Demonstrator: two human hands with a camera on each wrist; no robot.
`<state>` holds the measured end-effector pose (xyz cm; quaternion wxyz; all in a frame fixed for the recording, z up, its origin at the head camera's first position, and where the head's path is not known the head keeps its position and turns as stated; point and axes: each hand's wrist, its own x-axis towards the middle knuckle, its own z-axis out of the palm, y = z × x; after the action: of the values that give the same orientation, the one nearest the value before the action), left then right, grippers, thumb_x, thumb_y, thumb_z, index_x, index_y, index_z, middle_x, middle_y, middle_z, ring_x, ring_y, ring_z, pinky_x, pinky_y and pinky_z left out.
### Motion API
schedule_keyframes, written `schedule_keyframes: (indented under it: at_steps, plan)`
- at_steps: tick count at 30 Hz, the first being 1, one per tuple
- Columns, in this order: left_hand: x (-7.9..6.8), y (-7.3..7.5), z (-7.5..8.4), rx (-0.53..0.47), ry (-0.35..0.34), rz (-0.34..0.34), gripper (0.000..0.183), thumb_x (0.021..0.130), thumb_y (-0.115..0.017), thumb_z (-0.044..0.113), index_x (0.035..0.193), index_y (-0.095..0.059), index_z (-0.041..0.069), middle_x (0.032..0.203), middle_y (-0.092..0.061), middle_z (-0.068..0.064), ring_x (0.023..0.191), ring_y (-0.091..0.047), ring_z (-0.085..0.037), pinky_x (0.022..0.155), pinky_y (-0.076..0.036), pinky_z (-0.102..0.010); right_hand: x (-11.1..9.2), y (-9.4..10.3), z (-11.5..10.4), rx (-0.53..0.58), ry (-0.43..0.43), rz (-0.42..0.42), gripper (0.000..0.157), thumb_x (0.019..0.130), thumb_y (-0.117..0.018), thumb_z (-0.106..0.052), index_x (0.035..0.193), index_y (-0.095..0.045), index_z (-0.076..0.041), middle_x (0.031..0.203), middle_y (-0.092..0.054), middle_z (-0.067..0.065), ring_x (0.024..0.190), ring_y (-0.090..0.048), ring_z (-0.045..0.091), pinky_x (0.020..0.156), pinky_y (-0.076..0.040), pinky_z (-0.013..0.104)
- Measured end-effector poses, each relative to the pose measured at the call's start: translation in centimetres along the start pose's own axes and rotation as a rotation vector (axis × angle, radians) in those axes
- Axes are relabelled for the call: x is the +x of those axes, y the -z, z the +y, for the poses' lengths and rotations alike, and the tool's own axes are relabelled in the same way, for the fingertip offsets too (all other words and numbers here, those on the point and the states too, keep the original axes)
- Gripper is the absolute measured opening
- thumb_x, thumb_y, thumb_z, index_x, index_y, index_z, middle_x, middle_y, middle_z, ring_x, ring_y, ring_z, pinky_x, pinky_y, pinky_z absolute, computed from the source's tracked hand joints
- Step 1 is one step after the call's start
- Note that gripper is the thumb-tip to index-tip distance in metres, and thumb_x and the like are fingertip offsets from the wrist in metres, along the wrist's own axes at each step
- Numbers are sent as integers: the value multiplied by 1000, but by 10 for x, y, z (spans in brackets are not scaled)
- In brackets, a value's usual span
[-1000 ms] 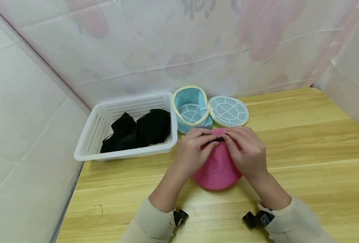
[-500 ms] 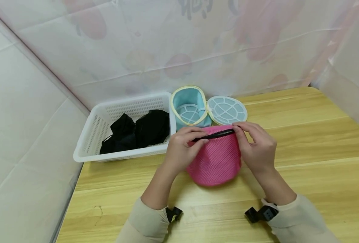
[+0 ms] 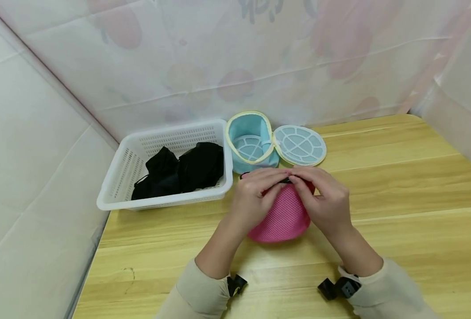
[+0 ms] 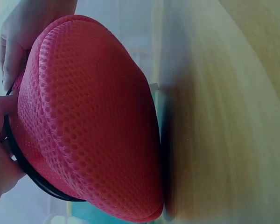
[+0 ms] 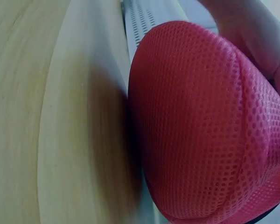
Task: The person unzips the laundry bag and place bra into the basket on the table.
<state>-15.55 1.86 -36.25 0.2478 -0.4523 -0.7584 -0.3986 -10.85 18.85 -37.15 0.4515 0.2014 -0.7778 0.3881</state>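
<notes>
In the head view, a pink mesh laundry bag is between both hands, near the middle of the table. My left hand pinches the black edging along its top, thumb against fingers. Close beside it, my right hand pinches the same edging, fingertips nearly meeting the left ones. Most of the edging is hidden behind the fingers. From the left wrist, the rounded mesh side and a curve of black edging show. The right wrist view has the mesh wall just by the wooden tabletop.
A white perforated basket with black cloth items stands at the back left. Next to it is a light-blue mesh bag with yellow trim, its round lid folded open to the right. A printed curtain hangs behind the wooden table.
Half a second ago my hands were farther apart, with the black edging stretched between them. Now they are back together at the bag's top, much as one second ago.
</notes>
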Motion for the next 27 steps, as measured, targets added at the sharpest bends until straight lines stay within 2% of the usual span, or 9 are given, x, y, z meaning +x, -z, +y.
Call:
schedule_keyframes:
  at_steps: [3, 6, 8, 11, 18, 23, 27]
  plan:
    - [-1, -1, -2, -1, 9, 13, 21, 93, -69, 10, 112, -75, 6, 112, -74, -4, 111, -67, -13, 105, -44, -20, -1, 1, 1, 47, -124, -76, 20, 83, -73, 5, 103, -73, 0, 102, -73, 12, 100, -68, 16, 93, -50, 15]
    - [-2, 0, -2, 5, 13, 9, 20, 93, -68, 11, 111, -76, 7, 113, -74, -3, 111, -67, -12, 106, -43, -21, -3, 2, 2, 59, -225, -137, 22, 86, -70, 5, 106, -72, -3, 107, -73, 11, 106, -65, 9, 92, -48, 12]
    - [-2, 0, -2, 13, 17, 6, 20, 93, -68, 12, 111, -76, 8, 113, -74, -3, 112, -67, -12, 107, -43, -22, -3, 3, 2, 63, -254, -162, 21, 88, -68, 4, 107, -73, -4, 110, -72, 11, 110, -64, 8, 94, -47, 12]
    - [-2, 0, -2, 20, 29, 1, 20, 93, -68, 13, 111, -76, 8, 113, -74, -2, 112, -66, -11, 108, -42, -24, -3, 3, 3, 68, -253, -162, 21, 89, -67, 4, 107, -74, -3, 110, -73, 11, 114, -63, 9, 97, -47, 13]
    - [-3, 1, -6, -17, 60, 8, 19, 91, -71, 12, 109, -77, 9, 111, -74, -2, 110, -67, -10, 110, -42, -28, 1, 4, 4, 25, -266, -34, 15, 90, -66, 3, 102, -75, 2, 100, -75, 14, 94, -69, 7, 85, -51, 10]
    - [-4, 7, -11, -94, 81, 44, 20, 89, -73, 11, 107, -77, 4, 109, -74, -7, 108, -69, -16, 105, -46, -27, 4, 7, 7, 8, -309, 70, 13, 92, -66, 1, 100, -75, 4, 95, -75, 15, 97, -68, 0, 88, -51, 13]
    - [-3, 13, -12, -161, 119, 40, 21, 88, -74, 10, 108, -76, 3, 111, -74, -9, 110, -68, -15, 102, -48, -25, 6, 10, 9, 26, -317, 133, 12, 91, -66, 1, 99, -75, 5, 94, -75, 17, 96, -68, -2, 90, -52, 16]
